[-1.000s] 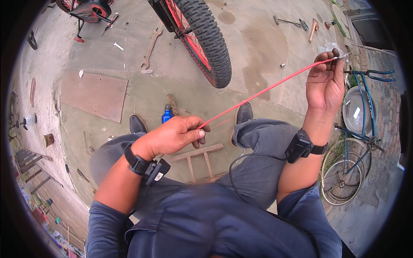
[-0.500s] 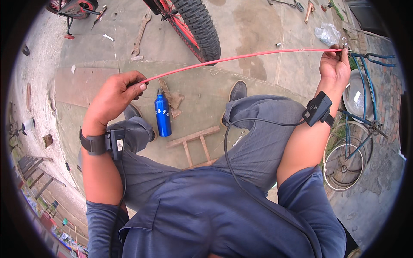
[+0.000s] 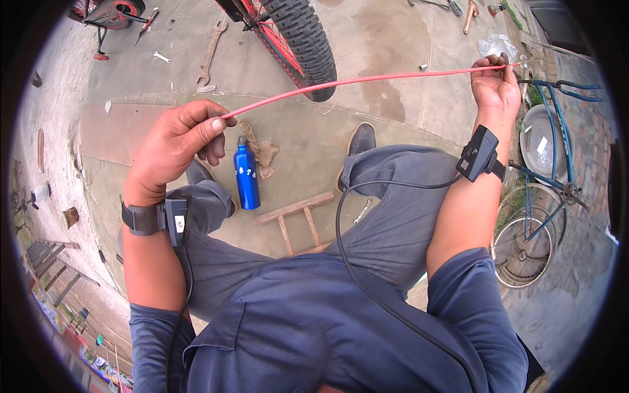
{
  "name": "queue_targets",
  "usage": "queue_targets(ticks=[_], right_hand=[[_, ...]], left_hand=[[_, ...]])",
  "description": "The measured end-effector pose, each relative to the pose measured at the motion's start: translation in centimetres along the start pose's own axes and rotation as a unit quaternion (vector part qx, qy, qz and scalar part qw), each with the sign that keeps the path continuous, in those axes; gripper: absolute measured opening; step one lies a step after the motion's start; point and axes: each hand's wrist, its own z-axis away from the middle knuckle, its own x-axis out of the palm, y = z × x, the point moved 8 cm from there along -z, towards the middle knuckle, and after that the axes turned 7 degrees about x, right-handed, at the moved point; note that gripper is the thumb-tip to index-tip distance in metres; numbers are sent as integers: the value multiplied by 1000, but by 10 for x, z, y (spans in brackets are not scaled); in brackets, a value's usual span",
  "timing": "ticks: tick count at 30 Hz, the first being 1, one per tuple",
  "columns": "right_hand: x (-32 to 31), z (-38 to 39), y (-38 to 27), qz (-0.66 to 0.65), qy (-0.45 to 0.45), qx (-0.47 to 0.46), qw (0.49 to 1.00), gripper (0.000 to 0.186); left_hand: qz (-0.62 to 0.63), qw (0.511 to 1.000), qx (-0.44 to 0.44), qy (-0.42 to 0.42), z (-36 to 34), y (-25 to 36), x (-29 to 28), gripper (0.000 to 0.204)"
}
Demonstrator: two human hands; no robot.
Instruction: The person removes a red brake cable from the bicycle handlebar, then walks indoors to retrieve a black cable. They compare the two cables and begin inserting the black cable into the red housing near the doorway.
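Wider apart now than a second ago, my left hand (image 3: 173,143) and right hand (image 3: 496,90)! Beyond them I watch a knobbly bicycle tyre (image 3: 298,42); both hands pinch the red cable housing (image 3: 367,79), bowed between them, while a blue bottle (image 3: 246,175) sits on the floor (image 3: 308,170).

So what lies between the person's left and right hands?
In the head view, a slender red cable spans from the left hand to the right hand, passing in front of a knobbly black bicycle tyre.
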Motion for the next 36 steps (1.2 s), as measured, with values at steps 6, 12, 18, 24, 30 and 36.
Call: queue_targets(ticks=[6, 12, 18, 24, 30, 36], right_hand=[[18, 7, 36, 13, -18, 49, 999, 31], [40, 31, 69, -9, -19, 87, 996, 27], [63, 57, 99, -63, -47, 147, 986, 24], [65, 62, 92, -122, -53, 153, 979, 21], [63, 62, 86, -165, -62, 160, 971, 20], [54, 54, 61, -185, -38, 125, 974, 20]], left_hand=[[-1, 999, 11, -33, -5, 1, 38, 22], [15, 999, 25, -17, 3, 8, 71, 20], [63, 998, 30, 2, 8, 8, 134, 23], [108, 992, -31, -52, 17, 0, 181, 26], [87, 994, -21, -67, 22, -1, 188, 25], [21, 993, -80, -81, 51, -20, 180, 24]])
